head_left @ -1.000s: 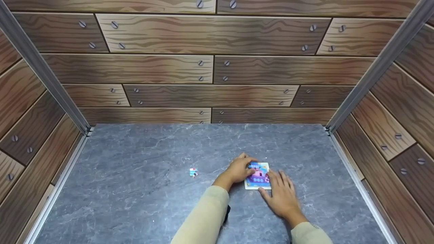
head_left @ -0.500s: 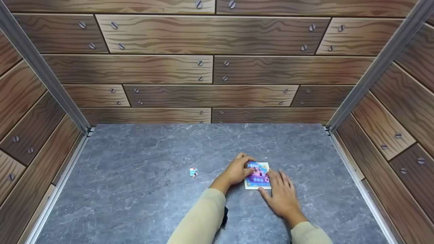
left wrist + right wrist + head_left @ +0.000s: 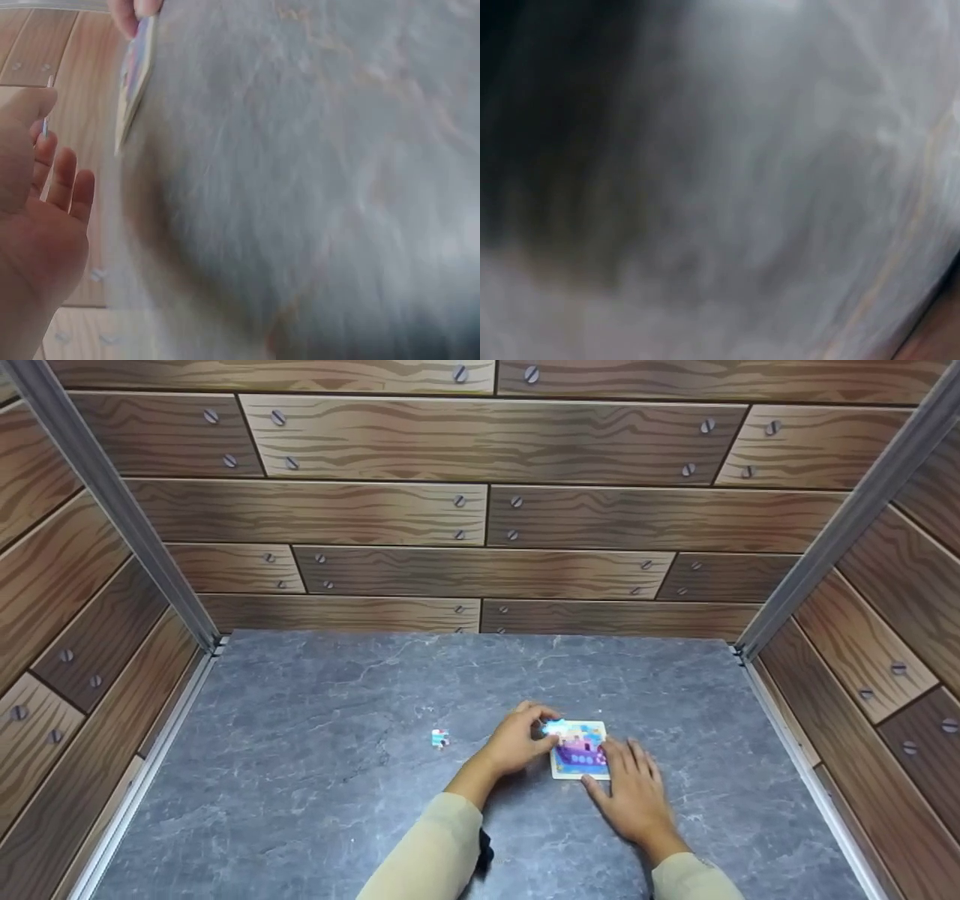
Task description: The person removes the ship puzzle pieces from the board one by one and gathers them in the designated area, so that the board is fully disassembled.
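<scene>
A small square puzzle board point(image 3: 581, 771) with a pale rim and a pink, purple and blue picture lies between the hands in the head view. My left hand point(image 3: 516, 741) pinches a thin light-blue piece point(image 3: 555, 727) between thumb and fingers at the board's upper left corner. Seen edge-on, that piece point(image 3: 46, 116) is raised clear of the board point(image 3: 136, 71) in the left wrist view, held by the left hand point(image 3: 46, 217). Fairly straight fingers of my right hand point(image 3: 636, 793) touch the board's right and lower edges.
A loose puzzle piece point(image 3: 440, 738), light blue with red and white, lies on the grey marbled table point(image 3: 315, 780) left of the hands. Wood-patterned walls point(image 3: 480, 517) with metal corner posts enclose the table at the back and sides. The right wrist view is mostly blurred tabletop.
My left hand has drawn slightly back to the left from the board, and a light-blue piece now shows in its pinch. The right hand stays at the board. The head view has shifted a little.
</scene>
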Motion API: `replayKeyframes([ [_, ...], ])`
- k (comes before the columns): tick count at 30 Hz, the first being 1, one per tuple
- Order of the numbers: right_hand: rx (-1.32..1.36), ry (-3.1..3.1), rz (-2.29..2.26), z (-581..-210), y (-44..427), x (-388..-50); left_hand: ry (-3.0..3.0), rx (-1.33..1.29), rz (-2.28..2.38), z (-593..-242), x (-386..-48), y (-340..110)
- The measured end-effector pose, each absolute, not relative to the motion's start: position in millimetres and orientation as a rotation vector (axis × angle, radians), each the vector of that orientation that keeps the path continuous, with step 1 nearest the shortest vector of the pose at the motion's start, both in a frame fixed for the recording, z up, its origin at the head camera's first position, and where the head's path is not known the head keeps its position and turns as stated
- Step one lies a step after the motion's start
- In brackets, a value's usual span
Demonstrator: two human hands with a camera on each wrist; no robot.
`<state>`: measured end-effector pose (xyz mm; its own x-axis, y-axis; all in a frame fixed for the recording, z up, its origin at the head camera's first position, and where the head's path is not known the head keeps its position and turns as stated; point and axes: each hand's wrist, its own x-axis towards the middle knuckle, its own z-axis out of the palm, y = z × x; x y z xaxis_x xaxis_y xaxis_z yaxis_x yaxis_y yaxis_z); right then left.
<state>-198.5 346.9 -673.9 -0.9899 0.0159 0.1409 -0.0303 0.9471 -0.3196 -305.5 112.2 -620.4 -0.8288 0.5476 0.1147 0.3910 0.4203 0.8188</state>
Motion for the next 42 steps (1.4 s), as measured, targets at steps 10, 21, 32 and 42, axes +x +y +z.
replayKeyframes([
  [10,-0.015,-2.970,0.482,-671.0,354.0,-195.9,2.644,0.914,1.237,-610.7,-313.1,70.8],
  [21,0.001,-2.965,0.473,-671.4,352.7,-195.7,2.776,0.724,1.003,-623.3,-320.8,22.1],
  [32,0.019,-2.974,0.490,-674.4,348.7,-197.6,2.753,0.642,1.086,-643.1,-326.0,1.0],
  [42,0.023,-2.983,0.472,-673.6,346.1,-199.1,2.758,0.642,1.148,-649.3,-327.1,-8.5],
])
